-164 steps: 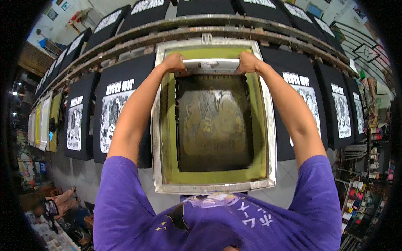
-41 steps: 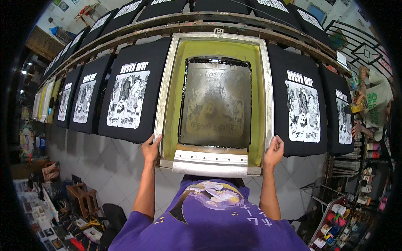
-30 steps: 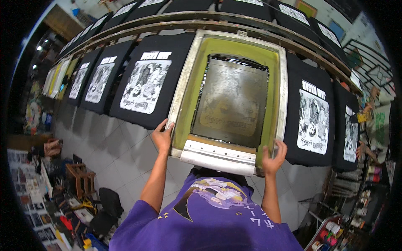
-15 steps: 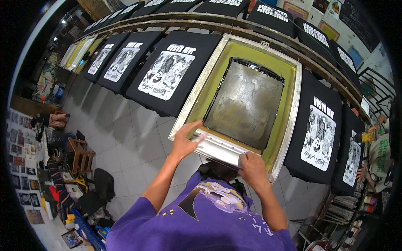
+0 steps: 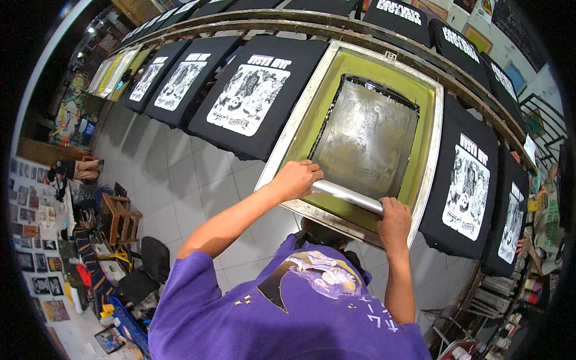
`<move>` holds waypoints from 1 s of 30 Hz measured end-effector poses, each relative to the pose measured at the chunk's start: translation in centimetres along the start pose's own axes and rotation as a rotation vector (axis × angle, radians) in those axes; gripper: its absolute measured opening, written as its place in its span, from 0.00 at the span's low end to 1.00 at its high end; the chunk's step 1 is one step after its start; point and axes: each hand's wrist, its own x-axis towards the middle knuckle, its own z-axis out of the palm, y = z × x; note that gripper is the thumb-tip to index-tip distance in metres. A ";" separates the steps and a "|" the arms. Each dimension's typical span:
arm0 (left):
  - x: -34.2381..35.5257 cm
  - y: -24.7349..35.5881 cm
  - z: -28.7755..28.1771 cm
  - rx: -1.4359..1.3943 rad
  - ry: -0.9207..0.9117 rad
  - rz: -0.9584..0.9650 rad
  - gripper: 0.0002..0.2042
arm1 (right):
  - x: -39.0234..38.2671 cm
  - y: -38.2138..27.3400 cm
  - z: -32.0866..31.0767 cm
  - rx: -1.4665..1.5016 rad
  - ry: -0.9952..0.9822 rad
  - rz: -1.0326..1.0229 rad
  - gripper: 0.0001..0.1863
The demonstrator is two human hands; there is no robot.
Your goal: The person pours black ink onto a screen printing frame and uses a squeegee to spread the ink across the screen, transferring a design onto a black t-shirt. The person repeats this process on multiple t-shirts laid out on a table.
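A metal-framed printing screen (image 5: 429, 144) with yellow-green mesh and a dark grey image area lies flat over a black shirt. At its near edge rests a long silver squeegee (image 5: 346, 196). My left hand (image 5: 297, 179) grips the squeegee's left end and my right hand (image 5: 393, 218) grips its right end. Black shirts with a white printed picture lie on boards either side of the screen: one (image 5: 252, 96) to the left, one (image 5: 467, 186) to the right.
A long curved rail carries many more printed black shirts (image 5: 174, 84) to the far left and right (image 5: 512, 225). Below are white floor tiles (image 5: 180, 186), a wooden stool (image 5: 120, 216), a dark chair (image 5: 150, 264) and clutter along the left wall.
The screen went from being held by its near frame corners to lying over a shirt further right; both hands moved off the frame onto the squeegee at its near edge.
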 end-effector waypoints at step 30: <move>7.3 -4.2 -2.8 -0.138 0.151 -0.054 0.24 | 7.5 2.7 -1.7 0.038 0.115 0.075 0.26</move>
